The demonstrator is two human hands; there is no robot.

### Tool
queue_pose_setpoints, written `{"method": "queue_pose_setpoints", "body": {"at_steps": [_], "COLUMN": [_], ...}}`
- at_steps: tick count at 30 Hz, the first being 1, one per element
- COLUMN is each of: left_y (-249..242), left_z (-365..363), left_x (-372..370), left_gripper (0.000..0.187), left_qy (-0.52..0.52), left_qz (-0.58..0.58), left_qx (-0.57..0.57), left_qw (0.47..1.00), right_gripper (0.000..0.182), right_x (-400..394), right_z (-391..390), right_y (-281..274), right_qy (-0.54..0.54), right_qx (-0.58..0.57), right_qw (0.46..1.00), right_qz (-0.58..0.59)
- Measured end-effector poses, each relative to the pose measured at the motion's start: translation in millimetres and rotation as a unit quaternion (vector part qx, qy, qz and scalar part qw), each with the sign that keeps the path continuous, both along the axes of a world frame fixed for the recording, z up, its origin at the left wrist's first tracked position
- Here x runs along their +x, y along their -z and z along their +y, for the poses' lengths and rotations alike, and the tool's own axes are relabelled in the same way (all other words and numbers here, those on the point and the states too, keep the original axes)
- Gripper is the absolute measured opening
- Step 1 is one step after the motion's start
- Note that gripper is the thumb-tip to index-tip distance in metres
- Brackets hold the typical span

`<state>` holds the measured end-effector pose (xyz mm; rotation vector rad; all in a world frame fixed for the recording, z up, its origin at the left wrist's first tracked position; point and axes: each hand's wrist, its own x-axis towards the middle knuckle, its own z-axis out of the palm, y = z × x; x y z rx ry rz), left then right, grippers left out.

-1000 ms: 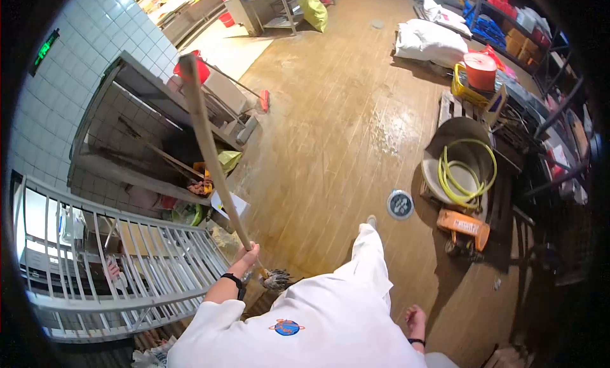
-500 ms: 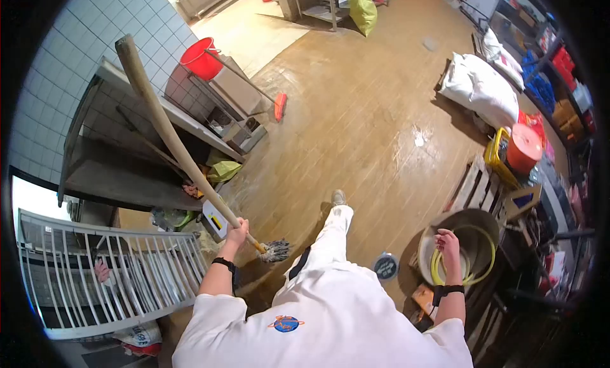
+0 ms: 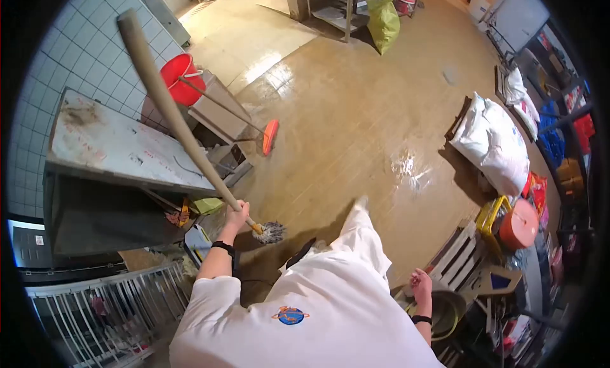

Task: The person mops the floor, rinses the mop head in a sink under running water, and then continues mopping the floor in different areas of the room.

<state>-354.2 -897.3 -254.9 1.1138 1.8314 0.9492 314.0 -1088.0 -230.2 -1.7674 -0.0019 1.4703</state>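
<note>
My left hand (image 3: 238, 214) is closed round the wooden handle of a mop (image 3: 184, 130), low on the shaft near its grey string head (image 3: 272, 232). The handle slants up and to the left, past a dirty metal table (image 3: 121, 139). The mop head is at the floor just beyond my left hand. My right hand (image 3: 420, 283) hangs out to the right with its fingers curled, near a wooden pallet (image 3: 459, 257) and a large basin (image 3: 448, 312); nothing shows in it.
A red bucket (image 3: 182, 79) and a red broom (image 3: 271, 137) stand at the left beyond the table. White sacks (image 3: 492, 142), a yellow crate (image 3: 488, 217) and a red container (image 3: 520, 224) line the right. A metal rack (image 3: 108, 304) stands at lower left. The floor (image 3: 330, 114) looks wet.
I have stepped forward, and the table, sacks and pallet sit lower in view. The mop stays in my left hand. My right hand has swung lower and inward, off the basin.
</note>
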Motion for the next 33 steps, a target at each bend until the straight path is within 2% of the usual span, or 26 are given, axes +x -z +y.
{"method": "queue_pose_setpoints", "body": {"at_steps": [2, 4, 6, 9, 11, 14, 17, 19, 22, 23, 24, 26, 28, 30, 31, 33], "left_y": [6, 2, -5, -27, -29, -69, -65, -52, -39, -37, 3, 19, 14, 20, -4, 11], "left_z": [52, 99, 156, 240, 297, 367, 421, 463, 536, 565, 584, 633, 684, 727, 754, 791], "left_x": [-8, -4, 2, 18, 11, 22, 9, -5, -13, -15, -36, -52, -63, -83, -82, -103], "left_gripper": [0.03, 0.031, 0.031, 0.03, 0.03, 0.029, 0.03, 0.031, 0.031, 0.032, 0.03, 0.029, 0.03, 0.031, 0.031, 0.032], "left_qy": [0.006, 0.017, -0.009, -0.019, -0.027, -0.025, -0.073, -0.102, -0.158, -0.161, -0.179, -0.145, -0.168, -0.195, -0.193, -0.209], "left_qz": [0.058, 0.07, 0.115, 0.159, 0.186, 0.215, 0.165, 0.15, 0.099, 0.089, 0.026, 0.086, 0.072, 0.006, 0.001, -0.016], "left_qx": [0.011, 0.044, 0.063, 0.057, 0.04, 0.035, 0.051, 0.059, 0.043, 0.023, 0.027, 0.034, 0.055, 0.003, -0.013, -0.013], "left_qw": [0.998, 0.996, 0.991, 0.985, 0.981, 0.976, 0.982, 0.982, 0.982, 0.983, 0.983, 0.985, 0.982, 0.981, 0.981, 0.978], "right_gripper": [0.022, 0.021, 0.013, 0.017, 0.023, 0.028, 0.023, 0.024, 0.03, 0.032, 0.032, 0.033, 0.036, 0.041, 0.041, 0.043], "right_x": [18, 32, 38, 51, 41, 31, 1, -18, -17, -26, -35, -46, -57, -79, -90, -115], "right_z": [65, 134, 230, 377, 484, 629, 752, 821, 900, 920, 940, 963, 987, 1013, 1030, 1069], "right_y": [23, 41, 53, 76, 58, 21, -25, -36, 13, 19, 24, 43, 66, 59, 53, 40], "right_qy": [0.034, 0.023, 0.001, -0.024, -0.07, -0.176, -0.233, -0.261, -0.286, -0.288, -0.29, -0.259, -0.245, -0.243, -0.25, -0.254], "right_qx": [-0.024, -0.009, -0.021, 0.022, 0.042, 0.066, 0.096, 0.092, 0.094, 0.067, 0.071, 0.02, -0.009, -0.042, -0.045, -0.068], "right_qw": [0.999, 1.0, 1.0, 0.999, 0.997, 0.982, 0.968, 0.961, 0.953, 0.955, 0.954, 0.966, 0.97, 0.969, 0.967, 0.963], "right_qz": [-0.001, 0.016, -0.003, 0.015, -0.003, 0.004, 0.002, -0.013, 0.017, -0.021, -0.021, -0.008, -0.002, 0.031, 0.028, 0.059]}}
